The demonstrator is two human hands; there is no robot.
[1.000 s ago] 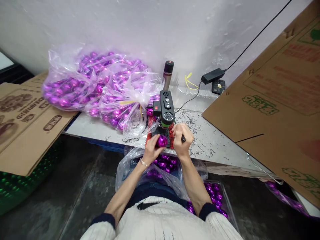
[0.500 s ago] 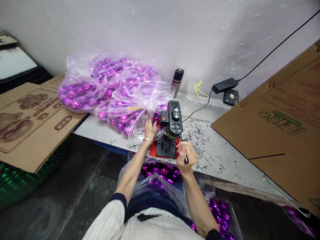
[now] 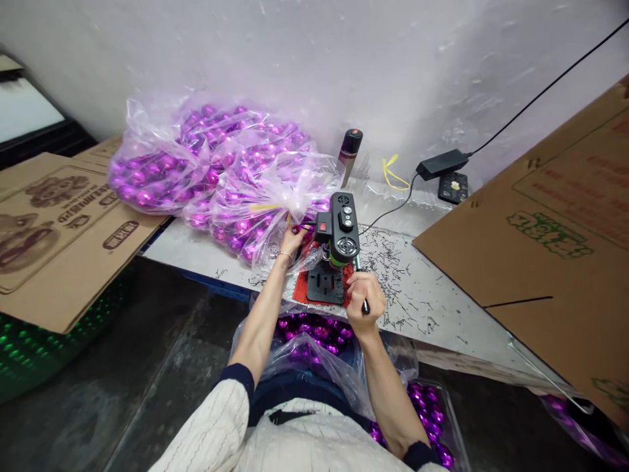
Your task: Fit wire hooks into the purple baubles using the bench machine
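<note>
My right hand (image 3: 366, 300) is wrapped round the black-tipped lever handle (image 3: 365, 306) of a small black bench press (image 3: 344, 226). The press stands upright, its slotted base plate (image 3: 325, 286) on a red sheet (image 3: 302, 288). Left of the press, my left hand (image 3: 291, 241) reaches to the knotted neck of a clear plastic bag (image 3: 295, 196) full of shiny purple baubles. Its fingers are bent together with a small dark purple spot at their tips, too small to make out. Below the table edge, an open plastic bag with more purple baubles (image 3: 319, 331) lies at my lap.
Small black wire bits (image 3: 393, 275) litter the white table (image 3: 452, 321). Behind the press stand a spray can (image 3: 350, 154), a yellow tie (image 3: 390, 174) and a power adapter (image 3: 442, 164). Cardboard boxes flank me left (image 3: 73, 242) and right (image 3: 531, 249). A tub of purple baubles (image 3: 432, 419) sits lower right.
My left hand has moved away from the press's base, up towards the knotted bag. My right hand stays on the lever handle, which looks about the same. The view has shifted slightly.
</note>
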